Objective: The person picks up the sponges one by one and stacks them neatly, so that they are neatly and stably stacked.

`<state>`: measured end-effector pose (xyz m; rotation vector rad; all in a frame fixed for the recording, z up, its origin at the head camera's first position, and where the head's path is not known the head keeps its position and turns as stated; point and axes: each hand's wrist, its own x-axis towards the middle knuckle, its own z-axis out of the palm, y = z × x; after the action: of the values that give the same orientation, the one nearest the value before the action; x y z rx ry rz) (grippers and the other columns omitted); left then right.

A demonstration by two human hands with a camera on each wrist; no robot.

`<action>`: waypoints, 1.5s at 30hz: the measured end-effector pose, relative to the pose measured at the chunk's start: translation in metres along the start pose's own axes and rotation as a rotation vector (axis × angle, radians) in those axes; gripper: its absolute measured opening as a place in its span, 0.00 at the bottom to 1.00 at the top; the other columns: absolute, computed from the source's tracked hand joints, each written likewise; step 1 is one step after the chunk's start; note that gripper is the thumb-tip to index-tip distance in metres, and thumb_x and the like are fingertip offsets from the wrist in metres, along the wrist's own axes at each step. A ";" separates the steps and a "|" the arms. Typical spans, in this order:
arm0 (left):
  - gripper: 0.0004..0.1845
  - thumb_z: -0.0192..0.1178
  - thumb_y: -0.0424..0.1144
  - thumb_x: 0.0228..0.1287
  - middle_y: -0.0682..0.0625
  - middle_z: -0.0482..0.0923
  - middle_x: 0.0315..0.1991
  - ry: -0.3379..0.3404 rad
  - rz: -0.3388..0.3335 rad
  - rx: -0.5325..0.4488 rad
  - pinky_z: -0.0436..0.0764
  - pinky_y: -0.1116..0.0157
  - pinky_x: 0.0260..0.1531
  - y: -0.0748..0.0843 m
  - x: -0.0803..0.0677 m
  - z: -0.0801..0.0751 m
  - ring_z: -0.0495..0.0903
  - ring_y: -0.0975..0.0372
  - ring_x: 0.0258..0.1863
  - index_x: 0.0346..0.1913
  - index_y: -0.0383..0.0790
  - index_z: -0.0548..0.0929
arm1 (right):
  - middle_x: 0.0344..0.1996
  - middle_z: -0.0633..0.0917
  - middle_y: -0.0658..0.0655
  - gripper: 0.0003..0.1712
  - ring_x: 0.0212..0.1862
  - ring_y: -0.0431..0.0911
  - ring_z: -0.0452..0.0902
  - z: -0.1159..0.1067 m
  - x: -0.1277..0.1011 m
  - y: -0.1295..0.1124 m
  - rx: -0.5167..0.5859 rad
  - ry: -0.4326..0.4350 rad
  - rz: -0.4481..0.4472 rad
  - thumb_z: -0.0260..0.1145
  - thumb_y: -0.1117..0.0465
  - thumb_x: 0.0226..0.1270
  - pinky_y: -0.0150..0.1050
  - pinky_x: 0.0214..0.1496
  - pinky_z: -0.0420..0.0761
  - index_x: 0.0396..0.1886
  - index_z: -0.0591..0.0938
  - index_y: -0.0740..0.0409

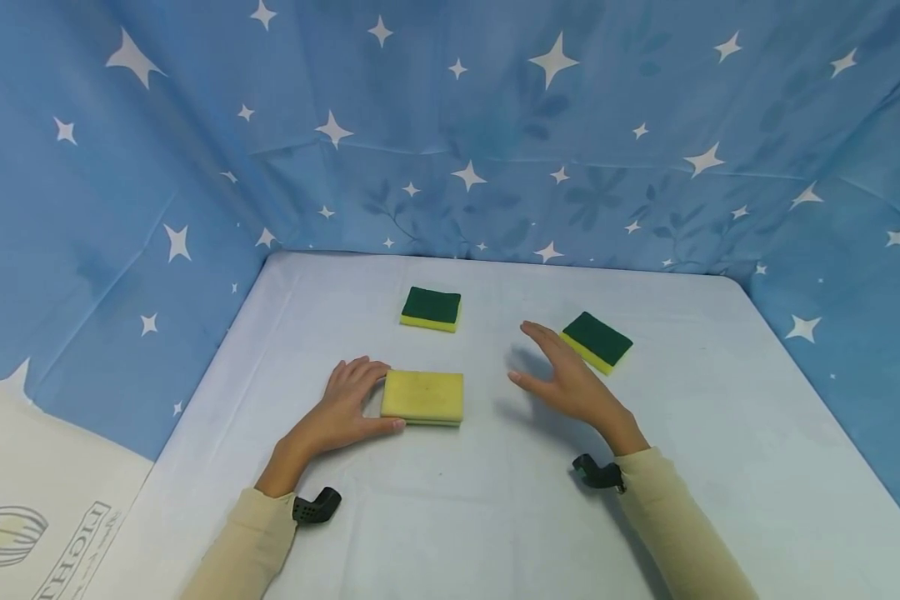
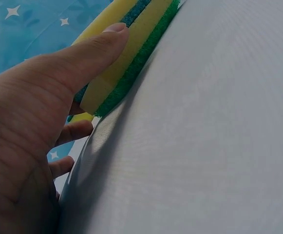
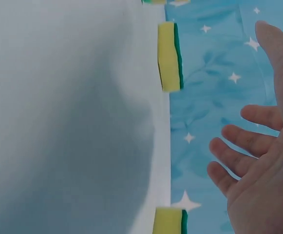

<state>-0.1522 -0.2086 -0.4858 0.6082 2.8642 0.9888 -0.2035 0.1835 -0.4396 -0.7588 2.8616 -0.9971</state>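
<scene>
Two sponges (image 1: pixel 423 396) lie stacked on the white table, the upper one with its yellow side up. My left hand (image 1: pixel 342 408) holds the stack at its left end, the thumb along the near side and fingers at the far corner. Yellow and green layers of both sponges (image 2: pixel 140 53) show in the left wrist view. My right hand (image 1: pixel 570 383) hovers above the table, holding nothing, fingers apart and loosely bent. Just beyond it lies a sponge (image 1: pixel 600 337), green scouring side up, set at an angle. Another green-topped sponge (image 1: pixel 432 307) lies behind the stack.
The table (image 1: pixel 450 517) is covered with a white cloth. Blue curtain (image 1: pixel 480 125) with white stars hangs along its back and sides. A pale printed cloth (image 1: pixel 37 492) is at the lower left. Both wrists wear a small black device (image 1: pixel 317 506).
</scene>
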 end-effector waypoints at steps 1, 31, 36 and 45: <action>0.48 0.74 0.66 0.59 0.42 0.70 0.74 -0.001 0.000 0.000 0.38 0.37 0.80 0.000 0.000 0.000 0.52 0.40 0.82 0.74 0.42 0.73 | 0.83 0.62 0.60 0.51 0.83 0.60 0.56 -0.001 -0.001 0.003 -0.001 0.007 0.002 0.72 0.40 0.75 0.66 0.78 0.61 0.86 0.61 0.55; 0.49 0.74 0.65 0.59 0.40 0.70 0.74 0.000 0.010 0.004 0.38 0.36 0.79 0.000 -0.001 0.001 0.52 0.39 0.82 0.75 0.39 0.73 | 0.81 0.58 0.75 0.53 0.80 0.74 0.51 -0.043 -0.045 0.085 -0.050 0.181 0.149 0.73 0.47 0.74 0.76 0.76 0.53 0.84 0.58 0.68; 0.49 0.74 0.65 0.60 0.40 0.70 0.74 0.002 0.013 0.008 0.38 0.36 0.79 -0.002 -0.001 0.001 0.52 0.39 0.82 0.75 0.39 0.72 | 0.81 0.58 0.76 0.56 0.80 0.75 0.51 -0.046 -0.046 0.094 -0.049 0.175 0.179 0.73 0.45 0.75 0.76 0.75 0.55 0.85 0.54 0.70; 0.48 0.74 0.66 0.59 0.41 0.70 0.73 -0.004 0.006 0.006 0.38 0.36 0.79 -0.002 0.001 0.001 0.53 0.40 0.82 0.75 0.41 0.73 | 0.82 0.53 0.77 0.61 0.80 0.75 0.49 -0.054 -0.046 0.107 -0.027 0.124 0.325 0.69 0.37 0.76 0.77 0.74 0.56 0.87 0.47 0.67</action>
<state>-0.1533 -0.2092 -0.4880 0.6181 2.8649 0.9794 -0.2193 0.3079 -0.4655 -0.2252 2.9720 -0.9907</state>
